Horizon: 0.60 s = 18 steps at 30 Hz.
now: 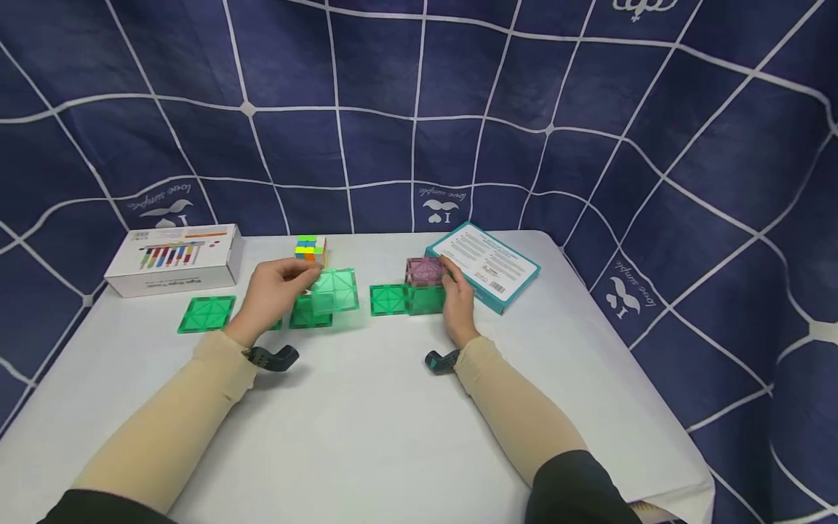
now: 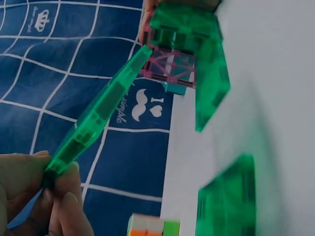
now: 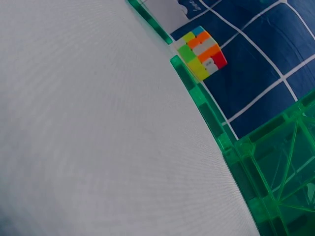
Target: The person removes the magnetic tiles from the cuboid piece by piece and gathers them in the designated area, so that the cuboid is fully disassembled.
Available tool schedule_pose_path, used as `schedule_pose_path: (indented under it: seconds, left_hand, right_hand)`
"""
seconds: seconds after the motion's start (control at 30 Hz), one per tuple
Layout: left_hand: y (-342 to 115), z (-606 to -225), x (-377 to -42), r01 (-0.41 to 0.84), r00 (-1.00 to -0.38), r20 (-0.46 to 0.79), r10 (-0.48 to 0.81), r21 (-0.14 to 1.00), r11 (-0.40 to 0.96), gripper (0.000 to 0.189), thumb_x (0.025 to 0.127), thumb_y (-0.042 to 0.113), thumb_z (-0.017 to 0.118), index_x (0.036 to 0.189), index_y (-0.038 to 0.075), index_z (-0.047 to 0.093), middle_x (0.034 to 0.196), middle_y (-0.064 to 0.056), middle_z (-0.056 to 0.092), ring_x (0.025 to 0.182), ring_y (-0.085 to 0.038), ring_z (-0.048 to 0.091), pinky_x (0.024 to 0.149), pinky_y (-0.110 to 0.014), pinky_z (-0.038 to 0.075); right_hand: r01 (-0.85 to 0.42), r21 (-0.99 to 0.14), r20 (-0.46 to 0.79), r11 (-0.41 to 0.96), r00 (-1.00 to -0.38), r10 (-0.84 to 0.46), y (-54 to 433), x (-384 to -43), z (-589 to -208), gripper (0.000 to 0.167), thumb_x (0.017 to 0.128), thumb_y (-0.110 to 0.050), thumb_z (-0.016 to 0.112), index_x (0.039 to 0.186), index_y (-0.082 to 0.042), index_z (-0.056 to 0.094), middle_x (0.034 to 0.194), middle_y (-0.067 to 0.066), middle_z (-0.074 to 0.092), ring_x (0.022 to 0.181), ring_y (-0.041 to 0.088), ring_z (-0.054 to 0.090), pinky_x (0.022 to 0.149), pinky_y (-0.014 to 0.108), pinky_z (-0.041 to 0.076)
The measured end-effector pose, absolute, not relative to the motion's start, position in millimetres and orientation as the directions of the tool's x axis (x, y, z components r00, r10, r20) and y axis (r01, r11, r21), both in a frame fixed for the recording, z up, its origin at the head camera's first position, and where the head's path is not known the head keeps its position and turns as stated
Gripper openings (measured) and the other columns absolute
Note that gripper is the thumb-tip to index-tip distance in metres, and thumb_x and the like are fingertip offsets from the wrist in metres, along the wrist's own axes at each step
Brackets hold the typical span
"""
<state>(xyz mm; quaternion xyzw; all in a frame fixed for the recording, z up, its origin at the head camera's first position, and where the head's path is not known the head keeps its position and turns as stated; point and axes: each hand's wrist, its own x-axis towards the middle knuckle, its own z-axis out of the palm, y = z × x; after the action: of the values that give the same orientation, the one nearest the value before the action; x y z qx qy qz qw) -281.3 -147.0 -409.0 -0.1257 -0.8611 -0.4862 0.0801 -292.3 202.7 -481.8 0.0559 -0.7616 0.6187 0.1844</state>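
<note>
My left hand [image 1: 271, 295] pinches a see-through green magnetic tile [image 1: 335, 290] by its edge, thumb against fingers. In the left wrist view this tile [image 2: 101, 108] is raised and tilted. A pink-purple magnetic tile [image 1: 424, 271] stands upright at the back of a flat green tile [image 1: 427, 300]. My right hand [image 1: 460, 306] holds these joined tiles at their right side, fingertips at the purple tile's upper right edge. Another flat green tile [image 1: 388, 299] adjoins them on the left. Below the raised tile lies one more green tile [image 1: 309, 313].
A colourful puzzle cube [image 1: 310, 249] stands behind the left hand. Far left are a white printed box [image 1: 173, 258] and a flat green tile [image 1: 206, 314]. A teal and white box [image 1: 487, 263] lies behind the right hand. A blue checked curtain [image 1: 380, 145] borders the white table [image 1: 366, 437].
</note>
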Motion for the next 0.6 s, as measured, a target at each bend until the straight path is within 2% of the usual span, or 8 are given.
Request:
schedule_pose_path:
  seconds: [0.13,0.33,0.47,0.6]
  left_hand:
    - [-190.9,-404.4,-254.2,0.247,-0.969,0.196,0.150,0.782,0.572,0.038,0.102,0.041,0.065,0.121,0.010,0.076,0.115,-0.012,0.076,0.084,-0.008,0.069,0.071,-0.022,0.058]
    - [-277.0,-411.9,-225.3,0.152,-0.988,0.086,0.132,0.741,0.654,0.044,0.101,0.041,0.066,0.124,0.005,0.073,0.114,-0.005,0.075,0.084,0.003,0.069,0.070,-0.019,0.057]
    - [-327.8,-427.4,-208.6,0.056,-0.988,-0.057,0.142,0.731,0.680,0.051,0.102,0.041,0.065,0.128,-0.003,0.068,0.123,-0.014,0.072,0.088,0.006,0.069,0.072,-0.021,0.059]
    - [-354.2,-443.1,-199.6,-0.033,-0.973,-0.181,0.141,0.719,0.694,0.057,0.103,0.042,0.063,0.133,-0.006,0.064,0.131,-0.022,0.067,0.090,0.009,0.066,0.074,-0.023,0.060]
  right_hand:
    - [-0.323,-0.919,0.360,0.226,-0.921,0.150,202.4,-290.4,-479.6,0.046,0.109,-0.022,0.037,0.154,-0.017,0.049,0.157,-0.006,0.049,0.152,0.013,0.035,0.126,0.037,0.023]
    - [-0.323,-0.919,0.362,0.226,-0.918,0.162,202.8,-289.6,-476.8,0.046,0.109,-0.021,0.037,0.154,-0.015,0.049,0.158,-0.002,0.049,0.152,0.016,0.035,0.126,0.039,0.024]
    - [-0.317,-0.923,0.354,0.219,-0.922,0.158,202.1,-289.9,-478.9,0.046,0.109,-0.022,0.037,0.153,-0.018,0.050,0.158,-0.001,0.049,0.152,0.017,0.035,0.126,0.039,0.024]
    - [-0.335,-0.919,0.369,0.208,-0.916,0.155,200.7,-290.4,-481.1,0.046,0.109,-0.024,0.037,0.152,-0.019,0.050,0.157,-0.001,0.049,0.151,0.017,0.037,0.126,0.038,0.024]
